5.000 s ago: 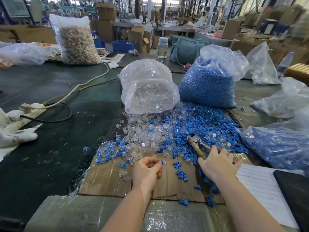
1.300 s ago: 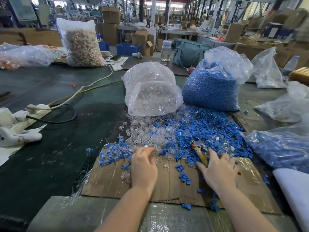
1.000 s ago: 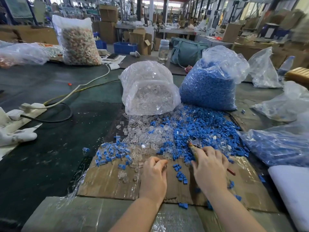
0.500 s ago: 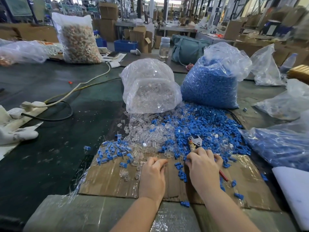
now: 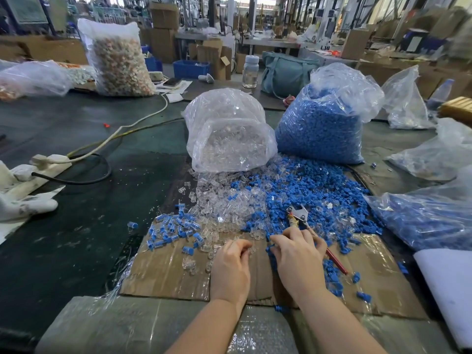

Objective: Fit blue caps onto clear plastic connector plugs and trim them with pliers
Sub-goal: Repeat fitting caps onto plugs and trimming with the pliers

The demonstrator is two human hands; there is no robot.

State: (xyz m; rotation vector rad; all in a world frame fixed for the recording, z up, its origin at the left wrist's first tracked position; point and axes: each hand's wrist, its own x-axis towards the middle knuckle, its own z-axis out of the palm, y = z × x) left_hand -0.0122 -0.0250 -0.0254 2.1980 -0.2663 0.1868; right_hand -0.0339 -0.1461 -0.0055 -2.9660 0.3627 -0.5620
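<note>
**Where things lie on the bench**

A cardboard sheet [image 5: 163, 274] lies at the near edge of the bench [image 5: 84, 241]. Both hands rest on it, left hand [image 5: 231, 267] beside right hand [image 5: 298, 261]. Behind them spread loose plugs [image 5: 224, 200] and caps [image 5: 319, 192]; behind those stand two bags, plug bag [image 5: 229, 139] left of cap bag [image 5: 324, 123].

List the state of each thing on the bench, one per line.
left hand: fingers curled at the clear plugs' edge
right hand: holding the pliers
pliers: tip resting on the blue caps
clear plug bag: lying open, spilling
blue cap bag: upright, open
capped plugs: piled left on the cardboard
</note>
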